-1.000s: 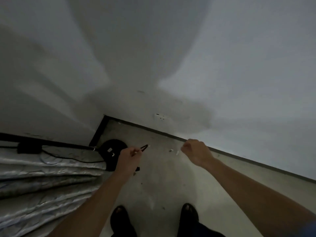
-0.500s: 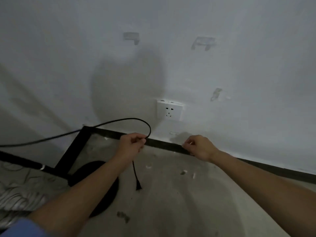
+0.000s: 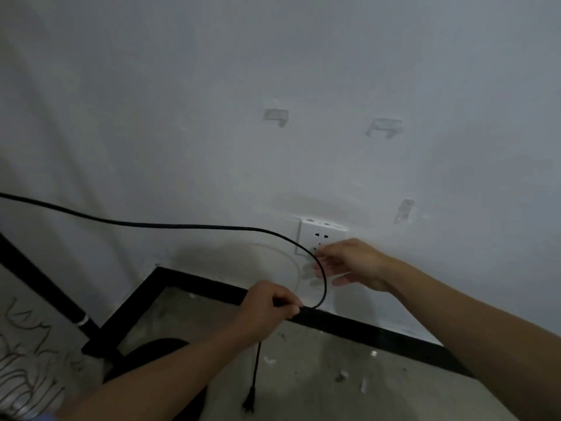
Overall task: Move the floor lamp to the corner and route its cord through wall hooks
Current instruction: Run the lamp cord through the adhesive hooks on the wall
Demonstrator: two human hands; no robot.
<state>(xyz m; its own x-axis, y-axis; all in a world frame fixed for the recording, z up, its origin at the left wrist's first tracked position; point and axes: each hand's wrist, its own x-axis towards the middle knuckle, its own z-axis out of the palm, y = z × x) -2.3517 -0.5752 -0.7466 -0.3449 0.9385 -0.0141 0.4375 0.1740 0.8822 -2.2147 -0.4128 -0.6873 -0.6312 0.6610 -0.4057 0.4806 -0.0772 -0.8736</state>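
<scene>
black cord (image 3: 182,226) looped, plug (image 3: 249,402) dangling

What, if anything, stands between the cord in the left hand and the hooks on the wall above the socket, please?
Nothing visible does. The left hand pinches the black cord below the wall socket; the wall up to the two hooks is bare. The right hand is at the socket, beneath the hooks.

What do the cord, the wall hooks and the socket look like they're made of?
Cord: black, matte, likely rubber or PVC sheath; it bends in a smooth loop. Hooks: seemingly clear plastic, the wall showing through; blurred. Socket: white, smooth, probably hard plastic.
</scene>
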